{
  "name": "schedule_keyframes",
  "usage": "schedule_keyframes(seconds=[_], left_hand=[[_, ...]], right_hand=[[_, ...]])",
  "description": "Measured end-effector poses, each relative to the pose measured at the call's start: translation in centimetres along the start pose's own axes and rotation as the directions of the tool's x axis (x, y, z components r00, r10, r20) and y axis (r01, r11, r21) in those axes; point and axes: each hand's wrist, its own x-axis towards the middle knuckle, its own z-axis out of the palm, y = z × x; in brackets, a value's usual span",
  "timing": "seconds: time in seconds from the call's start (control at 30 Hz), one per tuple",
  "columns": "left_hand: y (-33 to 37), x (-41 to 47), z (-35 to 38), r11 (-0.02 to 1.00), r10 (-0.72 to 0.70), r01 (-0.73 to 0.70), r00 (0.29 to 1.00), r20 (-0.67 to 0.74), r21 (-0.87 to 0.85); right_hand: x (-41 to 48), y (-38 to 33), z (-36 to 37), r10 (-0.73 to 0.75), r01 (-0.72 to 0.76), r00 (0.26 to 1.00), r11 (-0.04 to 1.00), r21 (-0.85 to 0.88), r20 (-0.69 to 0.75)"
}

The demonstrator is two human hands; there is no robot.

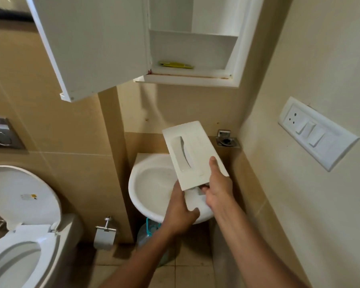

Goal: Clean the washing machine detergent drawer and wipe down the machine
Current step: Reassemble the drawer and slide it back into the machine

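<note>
Location: a bathroom is shown; no washing machine is seen in the view.
Detergent drawer (192,152): it is held clear of its machine, above the wash basin (146,183), tilted with its white front panel and recessed handle turned upward toward the camera.
Left hand (180,208): its grip is closed round the lower body of the drawer, thumb on the near face and fingers hidden behind.
Right hand (217,188): its grip is closed on the lower right edge of the front panel, thumb laid flat on the panel, fingers tucked under the rim.
Basin: it appears dry and bare; no tap and no running water can be made out.
Cabinet (193,48): the door stands open above the basin; a yellow packet (176,65) lies on the lower shelf.
Surroundings: a toilet (19,235) with raised lid is noted at left, a switch plate (318,133) on the right wall.
Work done: removal of the drawer and its carriage to the basin are judged complete.
Work outstanding: rinsing or scrubbing of the drawer is judged not yet begun; no brush, cloth or cleaner is seen in hand. Refitting and the wipe-down of the machine are left.
Progress: early stage, by estimate.
</note>
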Motion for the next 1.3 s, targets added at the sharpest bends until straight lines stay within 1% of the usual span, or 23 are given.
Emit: schedule_keyframes(seconds=[0.17,0.3,0.37,0.43,0.5,0.57,0.6,0.63,0.7,0.73,0.8,0.87,0.9,0.97,1.0,1.03,1.07,1.1,1.13,1.17,1.2,1.23,1.3], left_hand=[[1.4,1.6,1.0,0.996,-0.057,0.076,0.950,-0.307,0.050],[2.0,2.8,-0.2,0.955,-0.200,0.102,0.916,-0.349,-0.279],[2.4,3.5,-0.9,0.964,-0.173,0.078,0.910,-0.377,-0.253],[2.7,4.1,-2.2,0.992,-0.084,0.033,0.898,-0.431,-0.125],[3.2,4.8,-4.0,0.994,-0.083,0.048,0.922,-0.378,-0.101],[3.5,5.5,-5.7,0.989,-0.129,0.103,0.953,-0.275,-0.108],[3.8,5.8,-6.3,0.987,-0.138,0.114,0.962,-0.236,-0.115],[4.2,6.1,-6.8,0.985,-0.145,0.121,0.967,-0.208,-0.122],[5.9,6.4,-7.3,0.979,-0.153,0.123,0.970,-0.189,-0.161],[7.3,6.4,-7.6,0.975,-0.145,0.107,0.971,-0.191,-0.194],[10.7,6.9,-8.3,0.960,-0.076,0.014,0.974,-0.212,-0.281],[14.1,7.7,-9.4,0.932,0.113,-0.197,0.955,-0.273,-0.304],[15.5,7.9,-10.0,0.898,0.269,-0.358,0.907,-0.324,-0.256],[16.3,8.3,-10.5,0.797,0.522,-0.602,0.730,-0.441,-0.052],[15.5,8.5,-10.3,0.781,0.568,-0.623,0.674,-0.473,0.050],[13.6,8.7,-9.6,0.814,0.547,-0.569,0.679,-0.489,0.121],[11.1,8.5,-8.8,0.888,0.448,-0.438,0.751,-0.484,0.142],[8.4,8.2,-8.0,0.971,0.238,-0.213,0.864,-0.444,0.107],[5.3,7.6,-7.4,0.992,-0.087,0.115,0.933,-0.350,0.060],[1.8,6.8,-6.7,0.894,-0.415,0.442,0.877,-0.240,0.070],[-1.2,5.7,-6.2,0.756,-0.619,0.641,0.767,-0.170,0.135],[-3.6,4.8,-5.8,0.682,-0.697,0.709,0.704,-0.135,0.177],[-5.8,4.2,-5.6,0.707,-0.686,0.695,0.719,-0.110,0.132]], right_hand=[[-4.5,1.7,2.6,0.116,-0.141,0.987,0.960,0.241,0.112],[-6.4,2.1,3.5,0.086,-0.127,0.975,0.972,0.200,0.204],[-6.8,2.3,3.2,0.021,-0.056,0.943,0.994,0.097,0.332],[-6.5,2.6,1.9,-0.105,0.146,0.913,0.986,-0.075,0.395],[-5.2,2.1,-0.6,-0.381,0.434,0.896,0.860,-0.268,0.227],[-3.5,1.2,-3.3,-0.621,0.545,0.782,0.641,-0.540,0.052],[-2.5,0.7,-4.5,-0.656,0.515,0.754,0.545,-0.662,0.046],[-1.5,0.1,-5.3,-0.612,0.443,0.789,0.512,-0.736,0.050],[0.1,-1.3,-5.7,-0.451,0.365,0.888,0.571,-0.735,0.091],[0.5,-2.5,-5.2,-0.411,0.400,0.897,0.600,-0.693,0.161],[0.1,-6.1,-3.6,-0.478,0.565,0.819,0.576,-0.591,0.319],[-1.4,-10.4,-1.7,-0.616,0.737,0.673,0.519,-0.432,0.408],[-2.4,-12.0,-1.0,-0.695,0.816,0.577,0.476,-0.327,0.430],[-3.2,-12.3,-0.1,-0.870,0.948,0.312,0.259,-0.186,0.381],[-2.5,-11.3,0.2,-0.916,0.967,0.220,0.158,-0.202,0.335],[-0.7,-9.2,0.1,-0.934,0.944,0.207,0.114,-0.308,0.290],[1.1,-6.6,-0.2,-0.908,0.865,0.334,0.190,-0.464,0.251],[2.6,-4.1,-0.7,-0.758,0.709,0.608,0.384,-0.591,0.237],[4.1,-1.3,-1.6,-0.443,0.454,0.869,0.537,-0.710,0.221],[5.1,1.5,-2.8,-0.081,0.194,0.981,0.545,-0.816,0.179],[5.7,3.9,-4.0,0.144,0.042,0.982,0.479,-0.877,0.126],[6.3,5.7,-5.2,0.210,-0.013,0.973,0.446,-0.895,0.090],[7.1,7.5,-6.5,0.192,-0.021,0.978,0.488,-0.872,0.083]])
